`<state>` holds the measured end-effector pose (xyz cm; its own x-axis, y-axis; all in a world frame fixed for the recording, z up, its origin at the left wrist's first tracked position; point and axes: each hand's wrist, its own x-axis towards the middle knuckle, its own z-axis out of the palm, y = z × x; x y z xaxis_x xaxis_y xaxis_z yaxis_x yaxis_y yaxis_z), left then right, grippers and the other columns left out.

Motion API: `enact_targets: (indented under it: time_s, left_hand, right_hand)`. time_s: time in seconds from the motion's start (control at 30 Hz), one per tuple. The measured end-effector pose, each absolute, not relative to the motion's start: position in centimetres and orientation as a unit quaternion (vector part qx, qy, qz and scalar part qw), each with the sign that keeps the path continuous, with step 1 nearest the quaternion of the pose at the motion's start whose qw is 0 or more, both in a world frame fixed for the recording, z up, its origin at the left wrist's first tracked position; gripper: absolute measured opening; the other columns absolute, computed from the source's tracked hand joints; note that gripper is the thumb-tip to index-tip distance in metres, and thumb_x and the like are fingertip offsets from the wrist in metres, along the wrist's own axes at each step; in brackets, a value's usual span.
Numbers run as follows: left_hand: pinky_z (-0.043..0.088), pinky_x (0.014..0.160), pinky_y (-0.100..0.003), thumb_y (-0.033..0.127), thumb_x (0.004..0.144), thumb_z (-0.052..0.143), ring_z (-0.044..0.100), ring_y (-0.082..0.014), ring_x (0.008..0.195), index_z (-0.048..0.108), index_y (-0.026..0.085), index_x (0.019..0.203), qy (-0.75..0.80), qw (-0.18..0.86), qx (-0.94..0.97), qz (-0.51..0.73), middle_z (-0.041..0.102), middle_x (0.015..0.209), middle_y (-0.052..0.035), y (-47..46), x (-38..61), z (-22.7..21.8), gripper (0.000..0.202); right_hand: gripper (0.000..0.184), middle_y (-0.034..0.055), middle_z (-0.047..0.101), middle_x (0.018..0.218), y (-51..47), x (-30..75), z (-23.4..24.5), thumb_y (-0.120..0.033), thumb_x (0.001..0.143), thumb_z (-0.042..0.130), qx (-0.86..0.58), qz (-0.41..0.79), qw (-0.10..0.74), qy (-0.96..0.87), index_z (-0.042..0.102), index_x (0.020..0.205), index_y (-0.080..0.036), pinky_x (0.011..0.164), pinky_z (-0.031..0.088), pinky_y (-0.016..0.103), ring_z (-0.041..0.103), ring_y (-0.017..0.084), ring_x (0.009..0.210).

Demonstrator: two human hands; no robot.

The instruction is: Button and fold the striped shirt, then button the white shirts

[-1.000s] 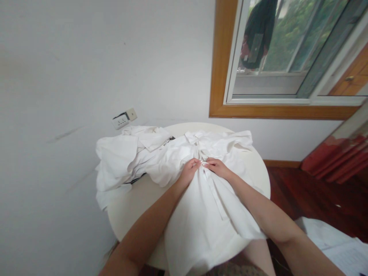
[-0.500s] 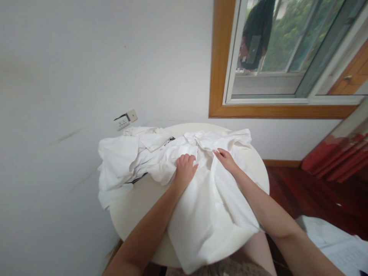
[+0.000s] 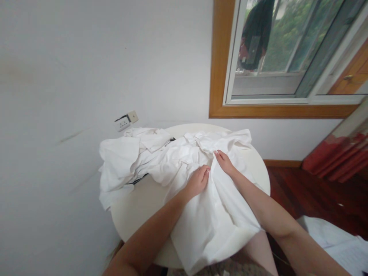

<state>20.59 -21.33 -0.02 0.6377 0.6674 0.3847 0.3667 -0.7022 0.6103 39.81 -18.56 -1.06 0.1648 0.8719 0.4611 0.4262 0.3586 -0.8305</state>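
A white garment point(image 3: 212, 207) lies spread over the round white table point(image 3: 138, 203) and hangs off its near edge onto my lap. My left hand point(image 3: 198, 180) rests on its middle with fingers curled, pinching a fold of the cloth. My right hand point(image 3: 225, 163) lies just beyond it, fingers stretched out and pressed flat on the fabric near the collar area point(image 3: 209, 142). The two hands are almost touching.
A heap of other white clothes point(image 3: 123, 161) sits on the table's left side, against the wall under a socket point(image 3: 125, 120). A wood-framed window point(image 3: 281, 57) is at the upper right. Dark red floor and white paper point(image 3: 339, 241) lie to the right.
My left hand slid right and nearer, closing on a fold of the garment. My right hand stayed near the collar area. The cloth on the near edge has shifted slightly.
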Motion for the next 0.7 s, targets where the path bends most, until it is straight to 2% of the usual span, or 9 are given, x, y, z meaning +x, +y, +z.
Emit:
enact_targets:
  time_s: [0.07, 0.23, 0.57, 0.7]
  left_hand:
    - [0.045, 0.082, -0.03, 0.027, 0.095, 0.03, 0.058, -0.0174, 0.089, 0.052, 0.019, 0.103, 0.285, 0.257, 0.871, 0.305, 0.061, 0.094, -0.0057, -21.4, 20.3, 0.3, 0.025]
    - [0.042, 0.093, -0.03, 0.028, 0.092, 0.039, 0.055, -0.0181, 0.105, 0.047, 0.019, 0.117, 0.238, 0.275, 0.878, 0.311, 0.06, 0.112, -0.0081, -21.5, 19.8, 0.6, 0.028]
    - [0.045, 0.084, -0.027, 0.032, 0.094, 0.034, 0.061, -0.0164, 0.09, 0.057, 0.019, 0.104, 0.26, 0.266, 0.888, 0.272, 0.066, 0.095, -0.0043, -21.0, 19.4, 1.9, 0.028]
    - [0.046, 0.085, -0.026, 0.032, 0.093, 0.037, 0.061, -0.0165, 0.094, 0.058, 0.019, 0.104, 0.255, 0.283, 0.887, 0.26, 0.067, 0.099, -0.0047, -20.7, 19.1, 2.4, 0.028]
  right_hand:
    - [0.043, -0.0041, 0.036, 0.06, -18.3, 40.3, -1.5, -0.061, 0.085, 0.037, -0.54, 0.202, 0.572, -0.584, 0.037, 0.065, -0.023, 0.061, 0.032, 0.027, 0.035, 0.014, 0.06]
    - [0.043, -0.0045, 0.034, 0.06, -17.6, 41.7, -2.1, -0.061, 0.083, 0.04, -0.554, 0.2, 0.597, -0.544, 0.038, 0.065, -0.022, 0.062, 0.032, 0.027, 0.036, 0.014, 0.06]
    - [0.046, -0.0054, 0.03, 0.058, -17.2, 41.7, -2.6, -0.063, 0.083, 0.039, -0.568, 0.21, 0.582, -0.542, 0.034, 0.063, -0.022, 0.057, 0.03, 0.025, 0.031, 0.012, 0.057]
    - [0.048, -0.0054, 0.028, 0.057, -17.2, 41.7, -2.5, -0.066, 0.082, 0.039, -0.575, 0.212, 0.572, -0.545, 0.033, 0.061, -0.022, 0.055, 0.029, 0.025, 0.03, 0.012, 0.056]
